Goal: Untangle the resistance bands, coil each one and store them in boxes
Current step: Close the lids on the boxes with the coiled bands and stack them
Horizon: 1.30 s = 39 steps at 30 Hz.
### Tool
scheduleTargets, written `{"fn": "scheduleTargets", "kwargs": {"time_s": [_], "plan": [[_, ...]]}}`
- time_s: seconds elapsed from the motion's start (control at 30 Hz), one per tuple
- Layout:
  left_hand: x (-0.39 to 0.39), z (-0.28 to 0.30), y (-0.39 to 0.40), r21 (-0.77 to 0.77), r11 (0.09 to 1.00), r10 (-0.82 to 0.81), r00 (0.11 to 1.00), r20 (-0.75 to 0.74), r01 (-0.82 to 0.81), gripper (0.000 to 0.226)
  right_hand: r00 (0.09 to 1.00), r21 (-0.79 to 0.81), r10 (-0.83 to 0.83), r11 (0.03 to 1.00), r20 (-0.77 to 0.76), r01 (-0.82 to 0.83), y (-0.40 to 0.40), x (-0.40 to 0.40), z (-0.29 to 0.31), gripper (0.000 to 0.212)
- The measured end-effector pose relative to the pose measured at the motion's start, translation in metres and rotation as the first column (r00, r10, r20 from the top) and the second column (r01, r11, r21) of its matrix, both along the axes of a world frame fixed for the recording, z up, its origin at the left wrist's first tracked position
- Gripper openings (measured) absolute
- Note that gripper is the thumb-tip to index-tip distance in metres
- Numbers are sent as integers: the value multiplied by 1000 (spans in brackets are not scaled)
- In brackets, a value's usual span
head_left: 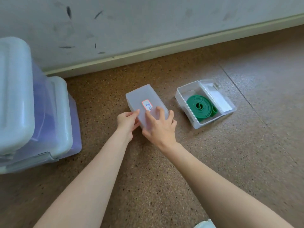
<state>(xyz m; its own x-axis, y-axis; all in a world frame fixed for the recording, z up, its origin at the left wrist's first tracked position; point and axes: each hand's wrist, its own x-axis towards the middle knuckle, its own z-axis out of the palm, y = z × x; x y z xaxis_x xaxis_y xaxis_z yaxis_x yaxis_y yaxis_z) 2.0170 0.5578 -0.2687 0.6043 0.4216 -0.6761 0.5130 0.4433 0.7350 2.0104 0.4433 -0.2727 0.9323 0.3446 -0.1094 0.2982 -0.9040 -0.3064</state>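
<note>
A small frosted plastic box [142,96] with a red-edged label lies closed on the brown floor in the middle. My left hand [126,122] grips its near left edge, thumb on the lid. My right hand [160,127] holds its near right end, fingers curled over the lid. What is inside cannot be seen. To the right stands a second clear box [182,92], open, its lid [220,99] folded back. A green resistance band [201,106] lies coiled inside that box.
Two large translucent storage bins [37,116] with pale lids are stacked at the left. A grey scuffed wall with a baseboard [148,53] runs along the back. Speckled brown floor [230,162] spreads in front and to the right.
</note>
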Motion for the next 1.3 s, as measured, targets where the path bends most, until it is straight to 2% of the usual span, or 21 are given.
{"fn": "scheduleTargets", "kwargs": {"time_s": [0.07, 0.13, 0.23, 0.33, 0.4, 0.47, 0.53, 0.6, 0.67, 0.77, 0.87, 0.93, 1.0, 1.03, 1.1, 1.17, 1.23, 1.3], "plan": [[0, -3, 0, 29, 999, 14, 1000, -25, -13, 26, 1000, 16, -17, 1000, 10, 17, 0, -1, -4, 64], [2, 0, -2, 41, 999, 20, 999, -42, -18, 28, 997, 10, -48, 999, -57, 49, 0, 2, -3, 78], [-5, 12, -3, 79, 992, -87, 990, -113, 96, 29, 988, 10, -78, 997, -136, 80, 5, 5, 9, 91], [-32, 31, -4, -27, 972, -233, 967, -102, 231, 44, 952, 117, -195, 967, -234, 227, 13, -2, 34, 80], [-55, 49, -5, -78, 981, -179, 983, -36, 176, 55, 934, 255, -206, 924, -292, 284, 17, -19, 55, 71], [-73, 78, -1, -58, 997, -36, 997, 70, 40, 59, 967, 373, -116, 907, -226, 196, 18, -40, 82, 69], [-91, 114, 12, 78, 997, 5, 983, 185, -20, 60, 993, 458, 18, 888, -119, 38, 18, -57, 118, 70], [-108, 154, 32, 213, 972, 28, 952, 304, -97, 54, 977, 516, 197, 847, -75, -131, 21, -68, 157, 75], [-130, 190, 57, 279, 946, 53, 928, 370, -165, 46, 950, 587, 294, 789, -102, -181, 30, -78, 193, 84], [-161, 231, 97, 290, 936, 84, 924, 373, -202, 37, 925, 658, 333, 740, -181, -138, 64, -93, 236, 88], [-183, 249, 138, 294, 921, 129, 912, 389, -256, 28, 918, 661, 366, 728, -149, -183, 112, -114, 254, 77], [-191, 251, 161, 307, 922, 114, 923, 369, -237, 28, 930, 640, 342, 747, -136, -180, 143, -123, 255, 72], [-193, 247, 181, 415, 894, 51, 957, 284, -171, 33, 930, 625, 329, 764, -165, -160, 167, -127, 252, 65], [-192, 245, 190, 510, 849, 29, 977, 210, -135, 38, 931, 638, 320, 758, -178, -139, 175, -128, 251, 62], [-192, 244, 196, 709, 697, 77, 994, 74, -107, 49, 934, 676, 300, 730, -194, -94, 181, -128, 248, 58], [-197, 247, 180, 858, 484, 111, 985, 134, -171, 46, 939, 700, 280, 711, -201, -63, 172, -128, 242, 58], [-205, 240, 146, 941, 267, 25, 978, 207, -206, 34, 950, 699, 216, 715, -227, 4, 150, -126, 230, 56], [-212, 224, 111, 978, 114, -55, 982, 183, -175, 29, 950, 672, 111, 730, -293, 122, 120, -121, 212, 49]]}}
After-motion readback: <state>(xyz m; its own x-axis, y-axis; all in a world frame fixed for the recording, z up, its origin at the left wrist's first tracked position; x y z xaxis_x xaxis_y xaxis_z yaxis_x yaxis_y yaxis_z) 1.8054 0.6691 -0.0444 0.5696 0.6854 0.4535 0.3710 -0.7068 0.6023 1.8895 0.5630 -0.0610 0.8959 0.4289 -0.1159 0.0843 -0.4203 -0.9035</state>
